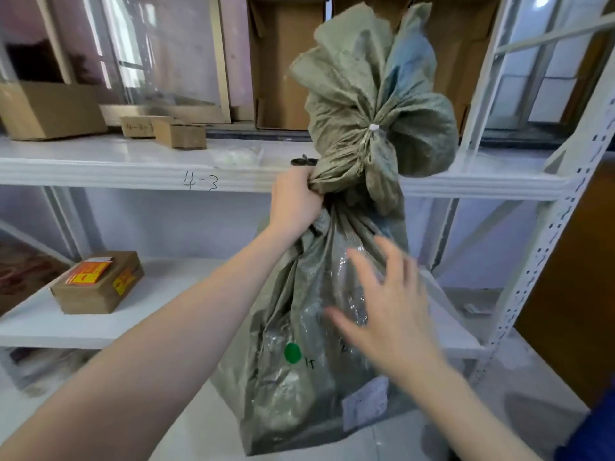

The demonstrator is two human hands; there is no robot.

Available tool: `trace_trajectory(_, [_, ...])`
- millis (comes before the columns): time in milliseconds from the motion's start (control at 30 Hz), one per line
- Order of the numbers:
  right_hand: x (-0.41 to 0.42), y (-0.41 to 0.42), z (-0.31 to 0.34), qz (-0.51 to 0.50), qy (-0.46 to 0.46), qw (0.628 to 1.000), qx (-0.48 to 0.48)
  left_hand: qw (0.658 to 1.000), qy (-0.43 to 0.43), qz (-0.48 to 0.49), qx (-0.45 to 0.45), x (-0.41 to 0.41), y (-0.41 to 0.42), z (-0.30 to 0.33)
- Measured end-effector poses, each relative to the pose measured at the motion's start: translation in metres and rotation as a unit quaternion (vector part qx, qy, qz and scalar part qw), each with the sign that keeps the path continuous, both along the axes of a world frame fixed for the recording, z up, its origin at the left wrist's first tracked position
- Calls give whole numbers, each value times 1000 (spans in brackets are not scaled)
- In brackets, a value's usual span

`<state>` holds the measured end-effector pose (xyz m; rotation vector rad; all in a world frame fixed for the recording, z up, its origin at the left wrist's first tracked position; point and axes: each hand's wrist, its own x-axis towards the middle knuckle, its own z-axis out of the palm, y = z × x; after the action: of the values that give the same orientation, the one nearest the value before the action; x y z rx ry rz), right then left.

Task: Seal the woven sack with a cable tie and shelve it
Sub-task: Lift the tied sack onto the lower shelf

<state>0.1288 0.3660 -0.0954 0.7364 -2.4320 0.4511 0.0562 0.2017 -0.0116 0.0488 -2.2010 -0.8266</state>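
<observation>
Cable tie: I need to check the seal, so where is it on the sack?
The white cable tie cinches the woven sack neck, upper centre, above the left hand.

Single view, head-worn wide-angle; looks forward and slightly down along both forearms toward white shelving unit; close range, woven sack fills centre, left hand and right hand near lens; shelf edge marked 4-3 crosses mid-frame; cardboard boxes far left; upright post bowed at right by lens; no second view to share.
</observation>
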Motion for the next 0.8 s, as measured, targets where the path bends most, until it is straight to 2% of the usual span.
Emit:
trace_trajectory(67, [8, -5, -22, 22, -126, 989, 72, 1000, 23, -1, 0, 0, -3, 9])
trace_trajectory(133, [8, -11, -36, 33, -168, 980, 99, 999, 36, -6, -4, -1, -6, 13])
trace_trajectory(400, [-16, -37, -77, 16, -189, 975, 115, 1000, 17, -17, 1, 4, -11, -10])
trace_trajectory(800, [-38, -65, -101, 23, -186, 967, 170, 994, -85, 64, 32, 6, -72, -47])
